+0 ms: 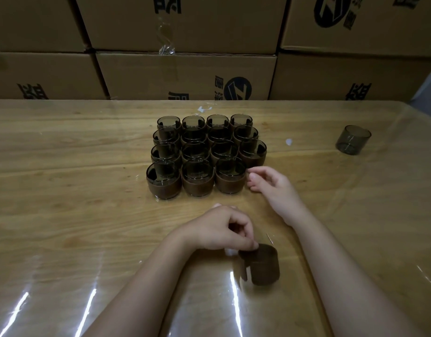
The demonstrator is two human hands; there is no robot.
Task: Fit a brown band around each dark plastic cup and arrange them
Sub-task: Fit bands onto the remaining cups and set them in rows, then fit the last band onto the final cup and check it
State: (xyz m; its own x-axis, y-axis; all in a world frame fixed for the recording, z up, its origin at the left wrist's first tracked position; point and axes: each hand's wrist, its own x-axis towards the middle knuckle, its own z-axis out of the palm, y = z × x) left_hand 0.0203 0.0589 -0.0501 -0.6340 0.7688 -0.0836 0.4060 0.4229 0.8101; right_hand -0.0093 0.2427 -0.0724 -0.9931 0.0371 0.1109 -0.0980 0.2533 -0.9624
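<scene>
My left hand is curled, its fingers pinching the top edge of a loose brown band. The band hangs as an open ring close in front of me, and it is too blurred for me to tell whether its lower edge rests on the bench.

My right hand lies further out, its fingers loosely bent and holding nothing. Their tips are just beside the front-row right cup; I cannot tell whether they touch it.

The banded cups stand upright in a tight block at the middle of the bench. There are three rows of four and a front row of three, and my right hand sits at the open front-right corner. One bare dark cup stands alone, well apart to the right.

A glossy clear film covers the bench. Stacked cardboard boxes with black print rise behind its far edge.
</scene>
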